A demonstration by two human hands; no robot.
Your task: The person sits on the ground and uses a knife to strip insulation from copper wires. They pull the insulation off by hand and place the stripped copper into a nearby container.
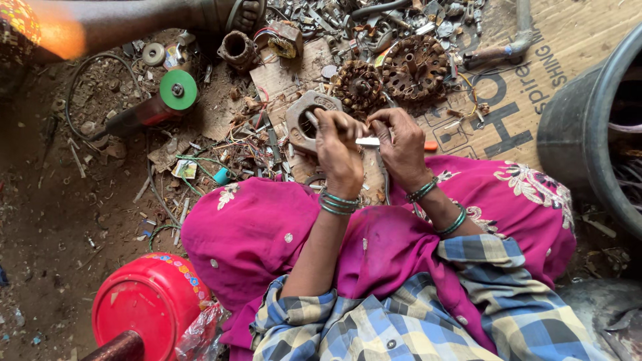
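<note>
Currently: left hand (339,155) closed on tool shaft, tip in centre hole of grey metal housing (304,122), which rests on cardboard (535,73) just ahead of your knees. Right hand (401,148) pinches flat metal blade (367,141) between both hands. Keep housing braced against floor; judged best to lever with short, controlled strokes. Keep fingers behind blade edge. Copper-wound stators (414,67) lie just beyond; angle grinder (150,107) well left.

Both forearms reach forward, left hand (339,155) and right hand (401,148) curled close together.
</note>
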